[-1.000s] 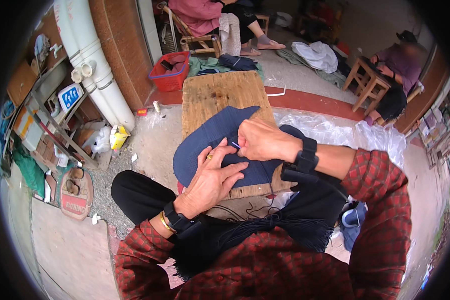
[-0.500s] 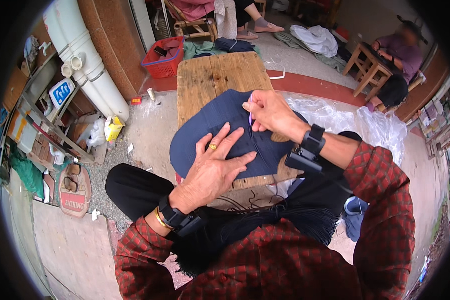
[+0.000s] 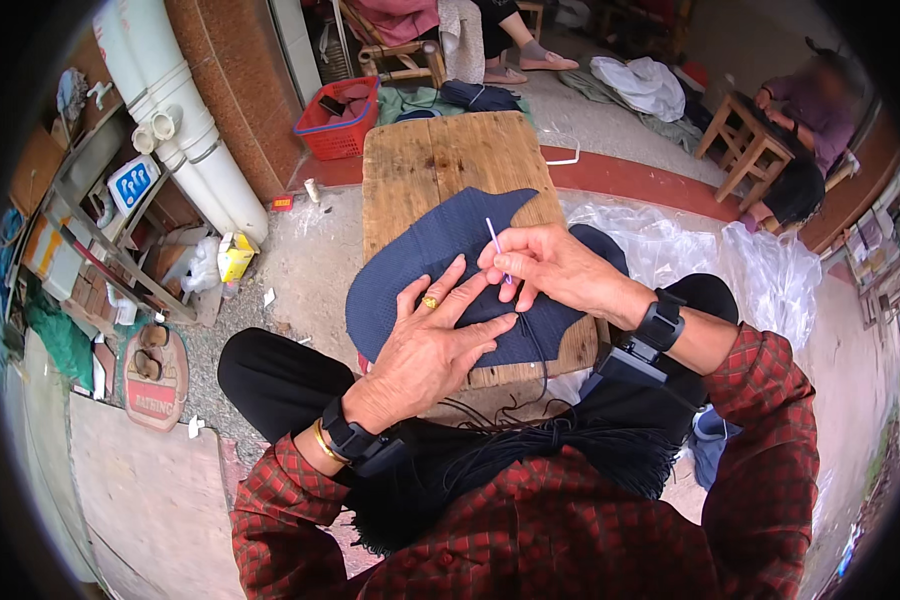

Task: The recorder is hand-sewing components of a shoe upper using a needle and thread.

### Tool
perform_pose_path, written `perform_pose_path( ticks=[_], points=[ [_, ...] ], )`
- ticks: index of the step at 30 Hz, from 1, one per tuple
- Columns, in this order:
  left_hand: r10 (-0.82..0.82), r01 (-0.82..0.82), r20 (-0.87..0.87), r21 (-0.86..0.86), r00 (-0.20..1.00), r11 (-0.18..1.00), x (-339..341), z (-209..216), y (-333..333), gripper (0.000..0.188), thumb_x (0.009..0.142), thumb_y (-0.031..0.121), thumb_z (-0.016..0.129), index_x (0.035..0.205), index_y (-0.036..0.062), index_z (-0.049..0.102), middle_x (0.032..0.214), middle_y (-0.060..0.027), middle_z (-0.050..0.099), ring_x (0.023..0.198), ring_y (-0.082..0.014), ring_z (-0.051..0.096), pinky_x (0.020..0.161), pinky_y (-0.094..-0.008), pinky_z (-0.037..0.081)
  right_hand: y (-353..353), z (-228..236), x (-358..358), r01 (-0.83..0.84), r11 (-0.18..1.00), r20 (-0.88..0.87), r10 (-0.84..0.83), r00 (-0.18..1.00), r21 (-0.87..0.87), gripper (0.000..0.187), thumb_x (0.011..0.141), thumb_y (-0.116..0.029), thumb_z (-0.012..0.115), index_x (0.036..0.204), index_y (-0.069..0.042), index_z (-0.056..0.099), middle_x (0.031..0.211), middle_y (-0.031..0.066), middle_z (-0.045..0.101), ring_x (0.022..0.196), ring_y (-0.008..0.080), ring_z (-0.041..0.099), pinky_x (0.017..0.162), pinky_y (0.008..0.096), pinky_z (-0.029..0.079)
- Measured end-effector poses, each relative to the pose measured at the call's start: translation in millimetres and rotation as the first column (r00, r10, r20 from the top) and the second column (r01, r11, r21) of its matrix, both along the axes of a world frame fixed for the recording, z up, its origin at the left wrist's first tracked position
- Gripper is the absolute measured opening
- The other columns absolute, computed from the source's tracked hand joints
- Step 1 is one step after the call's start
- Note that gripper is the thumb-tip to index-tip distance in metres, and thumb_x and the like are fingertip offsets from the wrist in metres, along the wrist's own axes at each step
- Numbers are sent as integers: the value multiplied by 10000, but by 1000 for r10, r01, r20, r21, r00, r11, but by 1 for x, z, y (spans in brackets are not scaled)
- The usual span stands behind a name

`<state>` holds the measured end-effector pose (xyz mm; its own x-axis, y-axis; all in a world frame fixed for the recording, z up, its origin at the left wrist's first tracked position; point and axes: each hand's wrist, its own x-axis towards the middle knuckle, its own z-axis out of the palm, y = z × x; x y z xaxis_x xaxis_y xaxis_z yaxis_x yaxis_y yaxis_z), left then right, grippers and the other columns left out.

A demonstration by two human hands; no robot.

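A dark blue, woven-looking piece shaped like a shoe upper (image 3: 420, 240) lies across the wooden bench (image 3: 450, 150). My left hand (image 3: 430, 325) rests on it with fingers spread, pressing it down; a gold ring circles one finger. My right hand (image 3: 555, 265) pinches a thin purple-and-white stick tool (image 3: 494, 237), held tilted over the middle of the piece beside my left fingertips. The tool's lower tip is hidden by my fingers. A dark cord (image 3: 542, 355) hangs from the piece near my left thumb towards my lap.
A bundle of dark cords (image 3: 610, 455) lies over my lap. Beyond the bench stands a red basket (image 3: 335, 135). Clear plastic sheeting (image 3: 770, 265) covers the floor at right. A person sits by a wooden stool (image 3: 745, 145) at far right; slippers (image 3: 150, 352) lie at left.
My right hand has moved down and nearer my left fingers, with the tool now tilted. The right part of the blue piece has shifted, and a cord loop now shows below my hands.
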<state>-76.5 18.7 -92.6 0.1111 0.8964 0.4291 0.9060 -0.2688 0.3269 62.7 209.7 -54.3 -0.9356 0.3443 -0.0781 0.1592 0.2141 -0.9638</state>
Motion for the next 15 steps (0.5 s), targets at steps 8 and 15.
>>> perform_pose_path(
  ticks=[8,15],
  points=[
    [-25,27,24,-70,999,997,0,5,-1,431,873,159,769,1286,278,735,1598,-92,436,1530,-355,309,1191,-558,217,4,0,2,-1,999,-47,-2,999,-54,224,1097,-210,471,1097,-36,612,797,38,635,581,103,654,474,229,544],
    [-88,86,-18,-89,996,992,-4,9,-2,404,892,197,749,1289,271,730,1601,-87,423,1525,-336,311,1189,-541,233,72,21,-15,347,905,-246,-404,881,-245,229,1085,-279,547,1143,-88,659,777,0,619,604,92,645,502,218,539]
  ],
)
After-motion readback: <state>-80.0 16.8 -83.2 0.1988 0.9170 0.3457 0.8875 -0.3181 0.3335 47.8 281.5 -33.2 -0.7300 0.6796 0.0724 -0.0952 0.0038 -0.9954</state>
